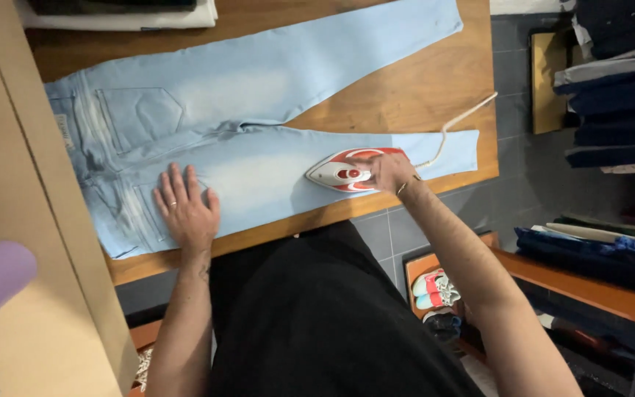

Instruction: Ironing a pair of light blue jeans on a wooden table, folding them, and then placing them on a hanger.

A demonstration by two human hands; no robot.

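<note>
The left hand [185, 209] lay flat and open on the near leg of the jeans [244, 110], fingers spread, likely pinning the cloth smooth. The right hand [389, 171] was closed around the handle of the iron [343, 173], pressing farther down that leg. The jeans were spread across the wooden table [406, 88], the iron's cord [461, 117] trailing off the edge

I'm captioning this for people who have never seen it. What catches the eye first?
Pale blue jeans spread flat across the wooden table. The right hand grips a red and white iron on the nearer leg, while the left hand lies flat near the waistband.
</note>
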